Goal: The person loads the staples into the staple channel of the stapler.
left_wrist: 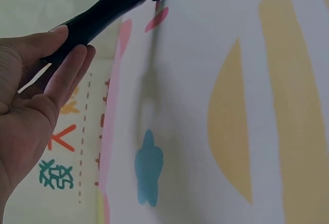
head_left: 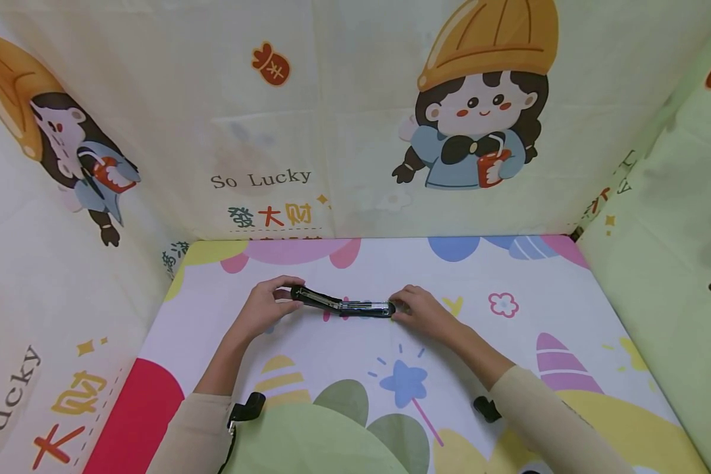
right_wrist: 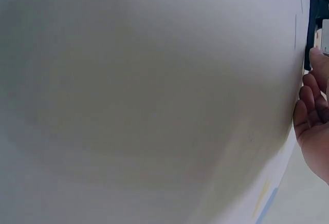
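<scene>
A black stapler (head_left: 364, 309), folded wide open at its hinge, stretches between both hands over the patterned cloth. Its left arm slants upward, while the right part lies nearly level and shows a silvery metal track. My left hand (head_left: 262, 308) pinches the raised left end; in the left wrist view its thumb and fingers grip the dark stapler arm (left_wrist: 103, 18) above the cloth. At the opposite end, my right hand (head_left: 423, 311) holds the tip between thumb and fingers. Only part of that hand (right_wrist: 314, 126) and the stapler's end (right_wrist: 312, 29) appear in the right wrist view.
The table cloth (head_left: 462, 355) carries printed shapes, such as a blue star and green petals. A printed back curtain (head_left: 355, 131) rises behind the table, with side curtains (head_left: 658, 197) at left and right. Black wrist devices (head_left: 249, 406) sit by both sleeves.
</scene>
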The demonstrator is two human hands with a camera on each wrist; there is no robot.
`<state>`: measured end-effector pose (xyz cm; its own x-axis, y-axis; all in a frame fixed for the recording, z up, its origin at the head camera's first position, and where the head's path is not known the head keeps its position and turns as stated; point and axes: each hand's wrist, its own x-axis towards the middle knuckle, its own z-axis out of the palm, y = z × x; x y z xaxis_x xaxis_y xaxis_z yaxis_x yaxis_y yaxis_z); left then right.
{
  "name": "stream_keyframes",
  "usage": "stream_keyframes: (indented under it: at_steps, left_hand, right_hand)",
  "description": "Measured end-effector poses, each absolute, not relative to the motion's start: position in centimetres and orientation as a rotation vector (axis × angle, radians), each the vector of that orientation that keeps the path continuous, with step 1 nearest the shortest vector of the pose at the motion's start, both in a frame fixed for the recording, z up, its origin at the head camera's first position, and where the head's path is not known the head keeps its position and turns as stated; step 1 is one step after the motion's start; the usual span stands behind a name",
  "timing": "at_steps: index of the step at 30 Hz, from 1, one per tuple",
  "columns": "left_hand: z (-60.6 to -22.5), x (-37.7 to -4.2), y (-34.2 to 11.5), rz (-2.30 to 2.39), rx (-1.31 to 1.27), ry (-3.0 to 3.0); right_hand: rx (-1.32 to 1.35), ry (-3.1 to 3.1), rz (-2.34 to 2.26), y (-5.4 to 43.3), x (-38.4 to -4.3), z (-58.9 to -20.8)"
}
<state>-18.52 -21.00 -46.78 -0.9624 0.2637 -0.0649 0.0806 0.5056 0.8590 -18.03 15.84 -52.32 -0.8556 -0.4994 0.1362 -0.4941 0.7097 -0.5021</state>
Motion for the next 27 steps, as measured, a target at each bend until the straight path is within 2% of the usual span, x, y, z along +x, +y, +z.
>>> stream_keyframes:
  at_steps: [11,27]
  left_hand:
    - [-45.8,-18.4,-20.1,1.416,0.302,2.572]
    - [-44.5,-18.5,-17.6,1.443,0.385,2.604]
  right_hand:
    - [-0.683,2.831,-0.897,15.7,-18.1,-52.3]
    - [-0.594,2.767,-0.931,15.3,-18.4,-52.1]
